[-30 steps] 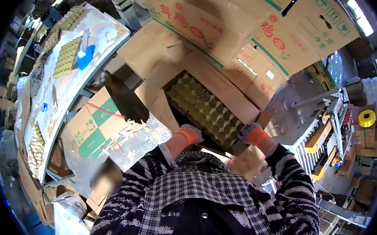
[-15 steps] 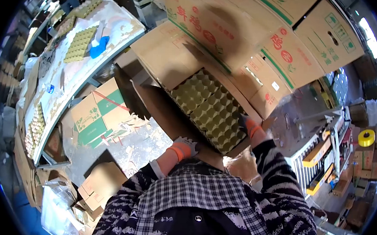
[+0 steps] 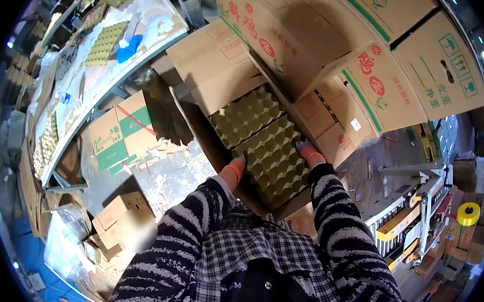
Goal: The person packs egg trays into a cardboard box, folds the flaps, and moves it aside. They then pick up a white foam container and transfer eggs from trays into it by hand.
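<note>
An open cardboard carton [image 3: 194,126] stands in front of me, with two moulded-pulp egg trays side by side in its opening: a far egg tray [image 3: 248,115] and a near egg tray [image 3: 275,162]. My left hand [image 3: 236,166], in a grey and orange glove, grips the near tray's left edge, its fingers partly hidden between tray and carton wall. On the opposite edge, my right hand [image 3: 309,154], gloved alike, holds the same tray with its fingertips on the rim. The carton's far flap [image 3: 224,85] lies folded outward.
Large printed cartons [image 3: 295,37] are stacked just beyond. On the left runs a long white table [image 3: 144,21] with egg trays and a blue cloth. A roller conveyor [image 3: 385,223] stands at right, with yellow tape [image 3: 467,214] behind it. Flattened cardboard [image 3: 111,142] lies on the floor.
My left hand has moved from outside the carton's near left side onto the near tray's left edge. My right hand stays at the right edge. A seam between the trays now shows.
</note>
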A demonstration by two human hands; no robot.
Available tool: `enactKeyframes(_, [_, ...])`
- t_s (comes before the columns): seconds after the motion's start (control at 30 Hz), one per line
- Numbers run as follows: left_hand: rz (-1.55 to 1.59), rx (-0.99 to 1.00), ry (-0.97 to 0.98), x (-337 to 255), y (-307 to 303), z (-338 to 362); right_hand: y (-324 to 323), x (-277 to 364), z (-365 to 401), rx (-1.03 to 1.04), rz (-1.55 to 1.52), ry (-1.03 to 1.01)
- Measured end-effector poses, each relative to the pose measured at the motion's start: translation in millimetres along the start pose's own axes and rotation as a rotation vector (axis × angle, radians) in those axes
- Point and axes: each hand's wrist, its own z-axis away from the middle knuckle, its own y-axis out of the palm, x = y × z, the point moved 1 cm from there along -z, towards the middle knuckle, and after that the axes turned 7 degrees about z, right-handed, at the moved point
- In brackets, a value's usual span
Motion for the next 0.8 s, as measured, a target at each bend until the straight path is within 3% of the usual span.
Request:
enactKeyframes(0.13, [0.245,-0.074,-0.256,26,13,6,3,1,-11,0.0,-0.119,-0.031])
enactKeyframes(0.23, [0.581,-0.183,-0.516,49,31,21,-29,6,3,-0.023,-0.277,-0.026])
enactKeyframes(0.3, [0.816,-0.285,-0.681,59,46,10,-37,5,-5,0.324,-0.343,0.14])
enactKeyframes(0.33, [0.934,-0.356,-0.767,61,56,0,-35,1,-4,0.323,-0.337,0.136])
enactKeyframes(0.4, [1.171,-0.493,-0.882,62,77,-24,-14,-11,-17,0.17,-0.386,-0.121])
enactKeyframes(0.43, [1.325,-0.555,-0.904,61,92,-36,-1,-19,-27,0.165,-0.378,-0.128])
enactKeyframes(0.5, [1.759,-0.522,-0.82,68,112,-51,24,-31,-31,0.077,-0.256,-0.258])
enactKeyframes(0.53, [2.036,-0.392,-0.385,63,129,-62,28,-34,-28,0.045,-0.214,-0.301])
enactKeyframes(0.57, [2.189,-0.412,-0.354,41,132,-55,33,-38,-25,0.011,-0.171,-0.343])
enactKeyframes(0.63, [2.383,-0.428,-0.323,7,130,-43,-28,-26,37,-0.047,-0.242,-0.25])
enactKeyframes(0.73, [2.518,-0.402,-0.288,-19,114,-23,-10,-38,36,0.066,-0.474,-0.189])
enactKeyframes(0.77, [2.548,-0.383,-0.286,-26,108,-13,-3,-36,47,0.083,-0.471,-0.179])
enactKeyframes(0.8, [2.571,-0.368,-0.277,-32,98,-6,-4,-28,62,-0.106,-0.194,-0.165])
